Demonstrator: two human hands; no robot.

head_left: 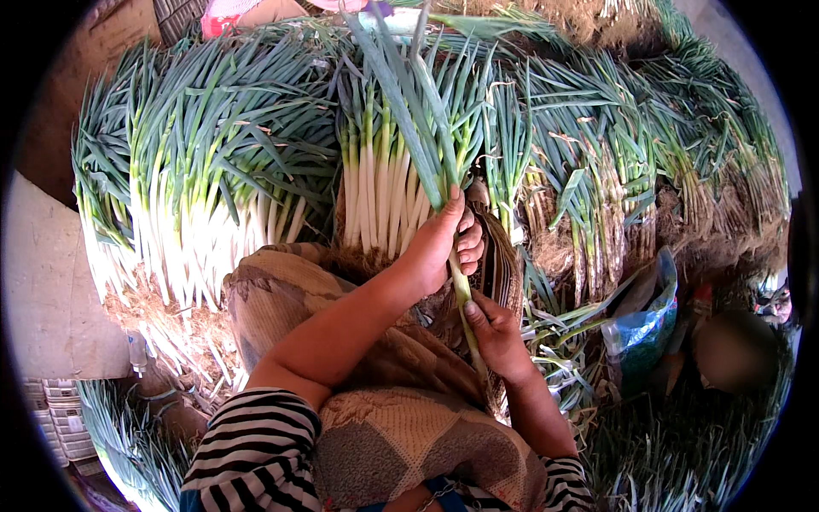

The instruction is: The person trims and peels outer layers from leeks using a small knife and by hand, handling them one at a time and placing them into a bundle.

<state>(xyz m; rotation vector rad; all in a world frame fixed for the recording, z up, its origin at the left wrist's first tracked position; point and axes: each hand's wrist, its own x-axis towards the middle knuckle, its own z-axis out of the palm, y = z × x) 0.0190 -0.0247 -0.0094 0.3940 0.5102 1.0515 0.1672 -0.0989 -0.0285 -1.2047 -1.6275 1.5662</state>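
Far left: green-leaved, white-stemmed onion heap (196, 175) is blocking passage.
Far centre: long green stalk (444, 175) is slanting across.
Right: shiny blue plastic bag (644, 331) is bulging.
Gap: room is lying open between bare right hand (498, 339) and bag, over loose green leaves (559, 334).

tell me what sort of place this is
Probably a vegetable-sorting shed or similar workspace: clean white-stemmed green onions lie in a big row at left, browner green onions at right, and loose leaves lie beside the person's right hand, which grips a single stalk.
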